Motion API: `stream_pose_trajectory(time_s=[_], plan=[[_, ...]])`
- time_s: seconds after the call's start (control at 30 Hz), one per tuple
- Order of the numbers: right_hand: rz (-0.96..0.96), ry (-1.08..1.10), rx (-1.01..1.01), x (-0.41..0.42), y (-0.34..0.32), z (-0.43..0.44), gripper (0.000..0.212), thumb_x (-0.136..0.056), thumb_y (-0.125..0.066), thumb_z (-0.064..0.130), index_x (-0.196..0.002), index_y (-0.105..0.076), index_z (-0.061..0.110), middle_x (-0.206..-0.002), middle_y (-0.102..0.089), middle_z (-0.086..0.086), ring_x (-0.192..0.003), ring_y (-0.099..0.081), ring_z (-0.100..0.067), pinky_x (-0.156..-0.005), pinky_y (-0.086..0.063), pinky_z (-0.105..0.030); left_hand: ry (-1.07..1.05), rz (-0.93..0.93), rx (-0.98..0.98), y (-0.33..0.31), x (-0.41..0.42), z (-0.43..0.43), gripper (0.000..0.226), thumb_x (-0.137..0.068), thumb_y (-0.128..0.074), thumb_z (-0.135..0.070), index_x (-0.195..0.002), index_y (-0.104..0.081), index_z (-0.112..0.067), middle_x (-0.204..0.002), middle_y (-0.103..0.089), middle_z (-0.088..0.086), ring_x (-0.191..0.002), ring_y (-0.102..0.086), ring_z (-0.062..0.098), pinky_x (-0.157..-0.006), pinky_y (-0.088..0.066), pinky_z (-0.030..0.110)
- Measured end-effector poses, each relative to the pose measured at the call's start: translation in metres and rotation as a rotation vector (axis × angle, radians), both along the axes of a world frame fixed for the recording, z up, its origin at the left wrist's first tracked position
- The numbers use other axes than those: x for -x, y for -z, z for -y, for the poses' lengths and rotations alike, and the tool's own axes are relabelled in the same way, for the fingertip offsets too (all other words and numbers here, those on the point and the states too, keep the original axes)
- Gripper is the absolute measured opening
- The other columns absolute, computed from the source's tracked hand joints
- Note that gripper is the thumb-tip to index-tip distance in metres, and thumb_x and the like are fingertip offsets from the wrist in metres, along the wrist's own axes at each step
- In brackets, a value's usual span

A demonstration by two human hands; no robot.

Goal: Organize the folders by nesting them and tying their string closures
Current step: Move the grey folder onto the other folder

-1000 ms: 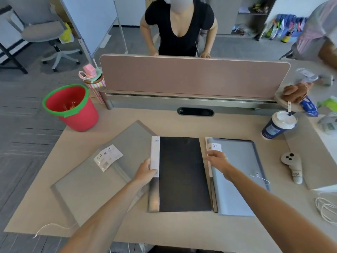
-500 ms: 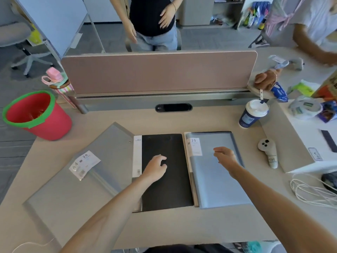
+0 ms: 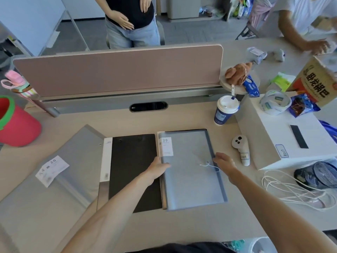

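Three folders lie side by side on the desk. A large grey folder (image 3: 60, 179) with a white label sits at the left. A black folder (image 3: 135, 161) with a white spine strip is in the middle. A blue folder (image 3: 189, 172) with a "20" label lies at the right, its white string closure (image 3: 209, 166) near the right edge. My left hand (image 3: 158, 166) grips the blue folder's left edge, thumb on top. My right hand (image 3: 224, 162) rests at its right edge beside the string, fingers spread.
A paper coffee cup (image 3: 226, 110) and a white controller (image 3: 241, 148) stand right of the folders. A white box (image 3: 284, 136) and white cords (image 3: 295, 190) fill the right side. A red bucket (image 3: 16, 125) sits at the left, a pink divider panel (image 3: 118, 70) behind.
My left hand moved from the black folder's left edge, across it, to the blue folder's left edge. My right hand slid from the blue folder's left side to its right edge.
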State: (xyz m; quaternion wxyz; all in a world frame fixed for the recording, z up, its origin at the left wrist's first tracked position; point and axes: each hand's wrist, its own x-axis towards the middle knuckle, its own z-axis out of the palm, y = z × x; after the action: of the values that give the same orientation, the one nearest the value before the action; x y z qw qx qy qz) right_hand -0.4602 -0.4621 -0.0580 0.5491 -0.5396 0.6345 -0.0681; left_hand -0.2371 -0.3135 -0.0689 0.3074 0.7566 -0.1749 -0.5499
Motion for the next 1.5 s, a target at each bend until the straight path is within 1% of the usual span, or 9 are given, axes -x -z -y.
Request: stream_pose_trajectory(time_s=[0.07,0.13,0.23,0.43,0.8,1.07,1.23,1.37,1.5], plan=[[0.005,0.005,0.008,0.0,0.001,0.0,0.04,-0.089,-0.054,0.002,-0.122,-0.043,-0.018,-0.127,-0.049,-0.037,-0.103,-0.055,-0.045,-0.102,-0.038,-0.053,-0.13,-0.039,0.002,-0.001,0.004,0.003,0.039,-0.086,-0.064,-0.016,-0.121,-0.047,-0.01,-0.115,-0.062,0.005,-0.104,-0.06,0.019,-0.082,-0.047,0.032],[0.011,0.002,-0.008,-0.003,-0.001,0.002,0.042,-0.088,-0.055,0.001,-0.123,-0.042,-0.018,-0.13,-0.047,-0.036,-0.112,-0.052,-0.048,-0.096,-0.043,-0.053,-0.234,-0.094,0.023,-0.002,0.006,0.003,0.033,-0.085,-0.067,-0.014,-0.115,-0.053,-0.011,-0.112,-0.065,0.007,-0.098,-0.062,0.019,-0.077,-0.049,0.032],[0.034,-0.009,-0.033,-0.005,-0.003,0.003,0.041,-0.087,-0.055,0.002,-0.122,-0.045,-0.016,-0.124,-0.051,-0.037,-0.093,-0.055,-0.042,-0.076,-0.051,-0.045,-0.283,-0.161,0.066,-0.005,0.007,0.001,0.034,-0.086,-0.068,-0.019,-0.118,-0.056,-0.013,-0.111,-0.068,0.007,-0.098,-0.065,0.02,-0.076,-0.05,0.035],[0.081,0.043,-0.122,-0.024,0.003,-0.008,0.036,-0.086,-0.063,0.009,-0.122,-0.061,0.006,-0.1,-0.058,-0.009,-0.091,-0.054,-0.021,-0.1,-0.048,-0.047,-0.324,-0.168,0.125,-0.019,-0.014,-0.025,0.041,-0.085,-0.071,-0.02,-0.121,-0.052,-0.017,-0.112,-0.067,0.004,-0.101,-0.064,0.019,-0.072,-0.05,0.033],[0.063,-0.096,-0.175,-0.123,0.003,-0.074,0.051,-0.086,-0.062,0.023,-0.135,-0.048,0.018,-0.125,-0.057,-0.011,-0.112,-0.056,-0.025,-0.079,-0.047,-0.035,-0.416,-0.186,0.21,-0.019,-0.102,-0.124,0.031,-0.08,-0.073,-0.017,-0.11,-0.067,-0.018,-0.106,-0.075,0.007,-0.102,-0.069,0.026,-0.096,-0.052,0.043],[0.121,-0.145,-0.199,-0.178,-0.003,-0.105,0.065,-0.086,-0.063,0.018,-0.143,-0.032,0.018,-0.127,-0.056,-0.012,-0.109,-0.058,-0.028,-0.085,-0.05,-0.039,-0.424,0.048,0.199,-0.009,-0.138,-0.156,0.018,-0.087,-0.061,-0.011,-0.103,-0.062,-0.018,-0.091,-0.071,0.002,-0.081,-0.068,0.021,-0.08,-0.054,0.035],[0.149,-0.124,-0.2,-0.191,0.003,-0.117,0.068,-0.085,-0.062,0.018,-0.145,-0.03,0.02,-0.137,-0.05,-0.012,-0.113,-0.054,-0.026,-0.089,-0.044,-0.036,-0.307,0.215,0.165,0.008,-0.157,-0.161,0.044,-0.068,-0.059,-0.03,-0.111,-0.057,-0.019,-0.107,-0.069,0.005,-0.096,-0.068,0.022,-0.089,-0.055,0.045],[0.067,-0.151,-0.134,-0.193,0.008,-0.121,0.065,-0.085,-0.062,0.02,-0.144,-0.035,0.018,-0.143,-0.043,-0.009,-0.127,-0.045,-0.026,-0.108,-0.038,-0.041,-0.17,0.312,0.099,-0.001,-0.164,-0.163,0.042,-0.079,-0.055,-0.022,-0.12,-0.056,-0.015,-0.116,-0.066,0.002,-0.105,-0.062,0.023,-0.089,-0.049,0.033],[0.051,-0.164,-0.11,-0.195,0.005,-0.126,0.063,-0.087,-0.061,0.015,-0.145,-0.036,0.014,-0.141,-0.046,-0.012,-0.118,-0.048,-0.025,-0.103,-0.039,-0.038,-0.109,0.275,0.035,-0.006,-0.159,-0.158,0.047,-0.087,-0.057,-0.022,-0.13,-0.041,-0.012,-0.122,-0.058,0.002,-0.112,-0.058,0.027,-0.086,-0.044,0.031]])
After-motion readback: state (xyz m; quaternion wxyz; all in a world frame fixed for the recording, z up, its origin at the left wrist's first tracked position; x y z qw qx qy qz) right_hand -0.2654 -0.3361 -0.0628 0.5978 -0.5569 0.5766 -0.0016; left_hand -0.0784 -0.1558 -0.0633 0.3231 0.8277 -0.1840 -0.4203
